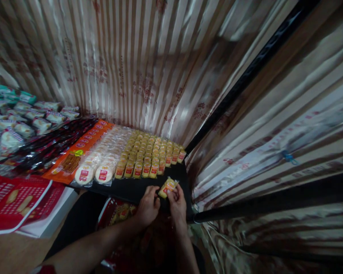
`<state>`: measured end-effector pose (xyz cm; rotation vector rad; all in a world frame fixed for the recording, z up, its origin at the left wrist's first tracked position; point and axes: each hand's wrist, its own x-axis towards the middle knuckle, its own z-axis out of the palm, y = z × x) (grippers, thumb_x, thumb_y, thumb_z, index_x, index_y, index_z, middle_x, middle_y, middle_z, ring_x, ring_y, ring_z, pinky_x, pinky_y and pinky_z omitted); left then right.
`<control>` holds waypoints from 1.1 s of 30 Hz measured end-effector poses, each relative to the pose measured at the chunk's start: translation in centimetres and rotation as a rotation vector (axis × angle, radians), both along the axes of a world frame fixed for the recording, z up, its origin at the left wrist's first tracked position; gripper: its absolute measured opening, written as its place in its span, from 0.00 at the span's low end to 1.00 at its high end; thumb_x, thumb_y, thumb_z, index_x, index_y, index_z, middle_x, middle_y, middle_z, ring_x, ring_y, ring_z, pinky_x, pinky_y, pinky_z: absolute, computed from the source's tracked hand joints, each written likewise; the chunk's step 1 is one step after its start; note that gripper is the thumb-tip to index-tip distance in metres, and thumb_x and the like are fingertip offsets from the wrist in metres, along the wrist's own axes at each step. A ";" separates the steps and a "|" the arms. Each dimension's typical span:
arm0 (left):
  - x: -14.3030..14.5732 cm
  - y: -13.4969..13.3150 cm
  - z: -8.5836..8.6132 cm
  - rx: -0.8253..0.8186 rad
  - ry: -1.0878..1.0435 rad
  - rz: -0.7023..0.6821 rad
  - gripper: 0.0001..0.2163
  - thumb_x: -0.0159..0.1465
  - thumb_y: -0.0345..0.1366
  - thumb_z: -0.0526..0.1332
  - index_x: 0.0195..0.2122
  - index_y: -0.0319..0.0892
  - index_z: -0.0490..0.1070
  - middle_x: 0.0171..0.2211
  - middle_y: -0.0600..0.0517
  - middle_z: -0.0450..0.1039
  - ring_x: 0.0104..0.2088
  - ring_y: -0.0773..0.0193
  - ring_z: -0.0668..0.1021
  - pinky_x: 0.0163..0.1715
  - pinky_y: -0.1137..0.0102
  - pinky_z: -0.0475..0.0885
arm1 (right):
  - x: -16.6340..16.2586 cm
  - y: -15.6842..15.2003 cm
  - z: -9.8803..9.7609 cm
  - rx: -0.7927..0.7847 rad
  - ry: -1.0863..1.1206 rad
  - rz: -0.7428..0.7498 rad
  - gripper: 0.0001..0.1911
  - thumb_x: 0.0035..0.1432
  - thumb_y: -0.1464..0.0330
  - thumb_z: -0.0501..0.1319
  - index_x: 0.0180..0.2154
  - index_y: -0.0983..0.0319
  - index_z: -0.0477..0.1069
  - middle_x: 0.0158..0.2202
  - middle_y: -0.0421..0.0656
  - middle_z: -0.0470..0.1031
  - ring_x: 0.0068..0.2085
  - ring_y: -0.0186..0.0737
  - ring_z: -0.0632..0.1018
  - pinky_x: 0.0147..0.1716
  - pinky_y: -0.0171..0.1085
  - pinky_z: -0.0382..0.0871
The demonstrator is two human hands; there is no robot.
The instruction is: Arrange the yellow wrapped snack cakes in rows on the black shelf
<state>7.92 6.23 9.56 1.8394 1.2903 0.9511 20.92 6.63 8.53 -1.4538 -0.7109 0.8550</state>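
Between thumb and fingers, my right hand (177,199) grips a small yellow snack packet (168,187) with a red label, just above the black tabletop (137,190). Close on its left is my left hand (148,205), fingers curled in; whether it holds anything is hidden. Beyond both hands, rows of matching yellow snack packets (150,156) stand lined up along the table. Left of them lie two rows of round white crackers (103,173) in clear wrappers. Below my left forearm, a red basket (103,213) holds more yellow packets.
Further left are an orange snack bag (71,160), dark wrapped sticks (51,142) and white packets (25,129). A second red basket (42,190) stands at the lower left by a white box (53,217). Striped curtains (125,64) and black poles (234,97) enclose the table.
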 end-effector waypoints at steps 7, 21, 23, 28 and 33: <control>2.1 3.2 0.2 0.351 0.393 -0.146 0.23 0.55 0.25 0.51 0.53 0.34 0.64 0.62 0.40 0.55 0.64 0.49 0.53 0.57 0.52 0.60 | 4.0 6.5 -0.3 0.044 -0.163 -0.075 0.27 0.39 0.58 0.64 0.43 0.63 0.66 0.37 0.47 0.75 0.37 0.41 0.76 0.42 0.41 0.70; 2.3 6.4 -2.2 0.534 0.490 -0.141 0.20 0.65 0.36 0.48 0.56 0.31 0.62 0.63 0.38 0.53 0.65 0.51 0.49 0.62 0.50 0.45 | 3.7 11.3 -0.5 0.009 -0.386 0.008 0.22 0.46 0.58 0.59 0.43 0.63 0.68 0.39 0.46 0.75 0.39 0.42 0.75 0.44 0.41 0.67; 2.3 6.4 -2.3 0.545 0.490 -0.138 0.21 0.65 0.36 0.48 0.56 0.31 0.62 0.63 0.38 0.53 0.65 0.51 0.49 0.62 0.50 0.45 | 3.4 11.2 -0.6 0.006 -0.429 -0.005 0.22 0.47 0.58 0.58 0.43 0.63 0.68 0.40 0.47 0.74 0.40 0.42 0.74 0.45 0.41 0.66; 2.3 6.4 -2.2 0.554 0.515 -0.142 0.20 0.65 0.35 0.48 0.55 0.30 0.63 0.62 0.37 0.55 0.65 0.49 0.49 0.61 0.49 0.48 | 2.6 10.4 -0.9 0.053 -0.495 -0.048 0.15 0.50 0.60 0.57 0.38 0.62 0.66 0.36 0.46 0.72 0.37 0.42 0.74 0.41 0.40 0.67; 2.3 6.4 -2.1 0.535 0.516 -0.151 0.20 0.66 0.35 0.48 0.55 0.30 0.63 0.61 0.37 0.57 0.65 0.49 0.50 0.61 0.49 0.48 | 2.4 10.6 -1.4 0.076 -0.579 -0.012 0.13 0.51 0.61 0.55 0.36 0.62 0.68 0.36 0.46 0.72 0.36 0.42 0.73 0.41 0.40 0.67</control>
